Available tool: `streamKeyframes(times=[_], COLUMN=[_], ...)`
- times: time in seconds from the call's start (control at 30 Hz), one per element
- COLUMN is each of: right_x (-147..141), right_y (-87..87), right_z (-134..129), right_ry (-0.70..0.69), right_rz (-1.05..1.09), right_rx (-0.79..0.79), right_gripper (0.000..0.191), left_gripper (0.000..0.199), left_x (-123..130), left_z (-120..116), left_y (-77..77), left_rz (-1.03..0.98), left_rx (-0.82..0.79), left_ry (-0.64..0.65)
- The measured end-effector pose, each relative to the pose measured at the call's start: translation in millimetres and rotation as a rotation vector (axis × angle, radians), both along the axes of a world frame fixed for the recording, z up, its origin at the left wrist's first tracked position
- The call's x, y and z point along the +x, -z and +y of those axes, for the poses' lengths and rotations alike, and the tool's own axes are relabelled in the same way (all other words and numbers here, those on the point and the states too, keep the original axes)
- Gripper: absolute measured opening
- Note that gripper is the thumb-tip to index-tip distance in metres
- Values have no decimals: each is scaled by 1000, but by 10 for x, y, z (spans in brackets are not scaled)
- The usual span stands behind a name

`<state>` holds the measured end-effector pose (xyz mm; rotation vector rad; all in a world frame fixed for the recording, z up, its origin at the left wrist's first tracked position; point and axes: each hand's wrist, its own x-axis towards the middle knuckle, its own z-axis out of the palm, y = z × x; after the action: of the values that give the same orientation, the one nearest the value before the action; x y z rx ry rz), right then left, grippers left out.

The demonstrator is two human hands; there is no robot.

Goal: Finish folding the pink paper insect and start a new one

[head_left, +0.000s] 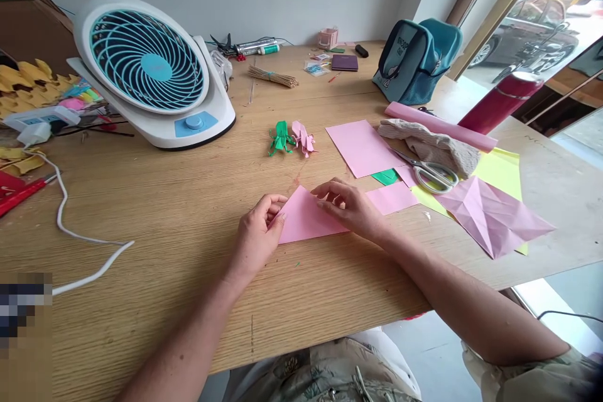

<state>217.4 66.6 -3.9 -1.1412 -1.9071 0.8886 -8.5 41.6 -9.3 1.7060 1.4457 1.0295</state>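
Observation:
A piece of pink paper, with a pointed corner at its top, lies on the wooden table between both hands. My left hand pinches its left edge, thumb on top and fingers behind. My right hand rests over its right part with curled fingers, thumb and fingertips close together at the upper right edge. Part of the paper is hidden beneath the right hand. Just beyond stand two small origami figures, one green and one pink.
Right of the hands lie a pink sheet, scissors, a grey cloth, yellow paper and a creased pink sheet. A red bottle and blue bag stand behind. A fan and white cable are left.

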Motion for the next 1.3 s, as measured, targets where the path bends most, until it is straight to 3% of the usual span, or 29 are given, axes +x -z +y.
streamKeyframes(times=[0.23,0.47,0.63,0.77,0.87,1.07,1.3], right_x=[-45,14,45,64,92,121,105], right_y=[-38,-77,-45,-73,-136,-207,-177], right_z=[-66,-61,12,29,33,30,9], right_ry=[32,62,106,16,-34,-63,-55], right_rz=[-10,99,233,256,191,29,-11], right_rx=[-38,-180,-228,-265,-218,-19,12], right_gripper=[22,39,23,17,15,14,19], left_gripper=[21,33,34,32,29,31,36], left_x=[-30,-58,-39,-30,-51,-72,-54], left_z=[-32,-31,-46,-47,-32,-34,-75], left_y=[-96,-119,-151,-190,-215,-241,-331], left_rz=[72,-70,-150,-152,-195,-315,-453], left_rx=[32,-102,-193,-193,-168,-268,-409], left_ry=[93,-124,-28,-2,23,131,171])
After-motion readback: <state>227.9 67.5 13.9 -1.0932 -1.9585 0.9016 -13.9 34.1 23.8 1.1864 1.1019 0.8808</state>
